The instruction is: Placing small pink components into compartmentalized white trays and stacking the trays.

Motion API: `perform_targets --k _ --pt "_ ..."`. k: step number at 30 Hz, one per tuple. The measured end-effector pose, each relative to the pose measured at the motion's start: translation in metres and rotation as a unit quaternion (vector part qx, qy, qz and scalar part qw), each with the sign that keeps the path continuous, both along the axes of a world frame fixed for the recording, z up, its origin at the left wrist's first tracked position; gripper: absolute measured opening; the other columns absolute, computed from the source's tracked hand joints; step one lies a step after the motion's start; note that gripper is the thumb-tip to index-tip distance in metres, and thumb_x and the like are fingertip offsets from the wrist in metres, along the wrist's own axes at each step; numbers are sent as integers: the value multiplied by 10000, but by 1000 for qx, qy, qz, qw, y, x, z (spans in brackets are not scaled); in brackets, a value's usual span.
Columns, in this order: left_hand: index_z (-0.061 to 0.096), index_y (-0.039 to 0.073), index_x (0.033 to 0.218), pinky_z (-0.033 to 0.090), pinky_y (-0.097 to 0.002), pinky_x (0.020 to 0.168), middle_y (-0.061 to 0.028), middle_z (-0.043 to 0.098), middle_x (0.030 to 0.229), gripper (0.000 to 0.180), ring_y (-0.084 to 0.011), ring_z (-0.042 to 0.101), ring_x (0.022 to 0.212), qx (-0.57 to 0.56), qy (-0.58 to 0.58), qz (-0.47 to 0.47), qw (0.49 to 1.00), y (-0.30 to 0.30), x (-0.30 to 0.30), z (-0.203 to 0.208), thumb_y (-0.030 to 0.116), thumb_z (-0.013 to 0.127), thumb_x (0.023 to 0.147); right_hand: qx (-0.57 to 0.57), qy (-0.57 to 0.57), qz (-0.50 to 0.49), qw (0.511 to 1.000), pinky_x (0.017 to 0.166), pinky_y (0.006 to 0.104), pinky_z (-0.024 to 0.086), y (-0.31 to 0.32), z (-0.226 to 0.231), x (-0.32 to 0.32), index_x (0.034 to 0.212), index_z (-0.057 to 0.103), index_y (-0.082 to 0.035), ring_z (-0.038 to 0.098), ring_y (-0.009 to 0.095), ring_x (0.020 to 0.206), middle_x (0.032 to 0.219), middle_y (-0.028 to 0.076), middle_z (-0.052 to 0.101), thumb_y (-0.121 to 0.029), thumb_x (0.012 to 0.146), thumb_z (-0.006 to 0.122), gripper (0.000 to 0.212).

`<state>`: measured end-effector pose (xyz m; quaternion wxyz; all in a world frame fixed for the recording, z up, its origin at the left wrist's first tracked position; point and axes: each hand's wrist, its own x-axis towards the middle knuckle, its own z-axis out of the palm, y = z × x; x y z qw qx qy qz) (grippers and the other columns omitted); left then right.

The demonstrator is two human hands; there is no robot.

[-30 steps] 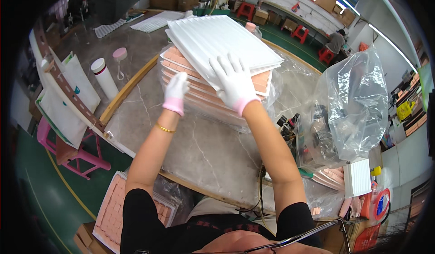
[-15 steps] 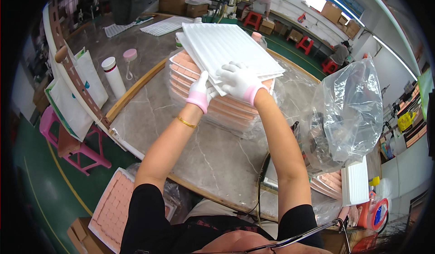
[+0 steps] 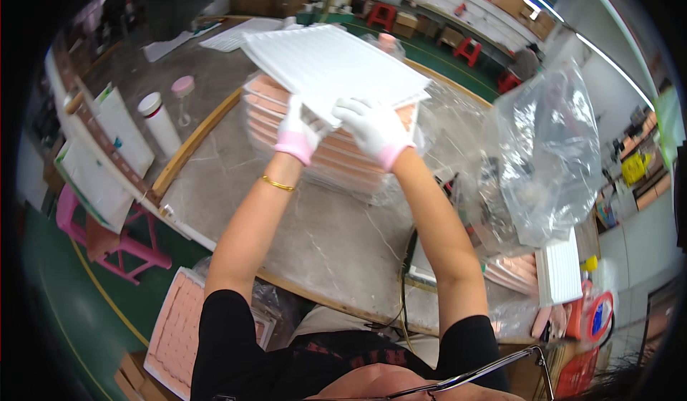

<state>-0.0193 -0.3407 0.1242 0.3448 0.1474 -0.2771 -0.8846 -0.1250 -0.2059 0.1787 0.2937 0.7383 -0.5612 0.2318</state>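
A white ridged plastic tray (image 3: pixel 336 61) lies aslant over a stack of trays filled with peach-coloured blocks (image 3: pixel 343 161), loosely wrapped in clear plastic. My left hand (image 3: pixel 295 125), in a white glove with a pink cuff, is closed at the tray's near left edge, thumb pointing up. On its near corner rests my right hand (image 3: pixel 371 125), gloved alike, with fingers bent over the edge. Motion blurs both hands slightly, and the undersides of their grips are hidden.
A large clear plastic bag (image 3: pixel 551 165) stands at the right beside more filled trays (image 3: pixel 515 272). Left of the wooden strip (image 3: pixel 193 143) are a white bottle (image 3: pixel 161 125) and a pink-lidded container (image 3: pixel 184 89). A pink stool (image 3: pixel 122 250) stands below. Two people sit at the far benches.
The white tray has turned and slid leftward across the stack, its far left corner reaching further out. Both hands moved with it. The whole view has also shifted slightly.
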Motion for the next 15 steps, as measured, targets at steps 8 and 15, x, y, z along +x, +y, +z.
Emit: perform_targets --k 8,15 --pt "597 98 1004 294 -191 387 85 467 558 204 -43 398 435 -120 -55 -100 986 -35 -22 -22 272 499 959 124 -24 -109 986 869 385 474 -9 -2 21 941 678 -100 602 266 1004 1041 99 638 -134 718 602 237" --pt "441 2 1316 387 -357 1039 -139 487 1304 401 -228 488 1180 -155 75 -65 983 -28 14 -6 163 477 951 -168 -17 -177 970 1017 541 278 48 10 42 1130 571 -176 354 379 1254 1295 141 446 -231 777 567 358"
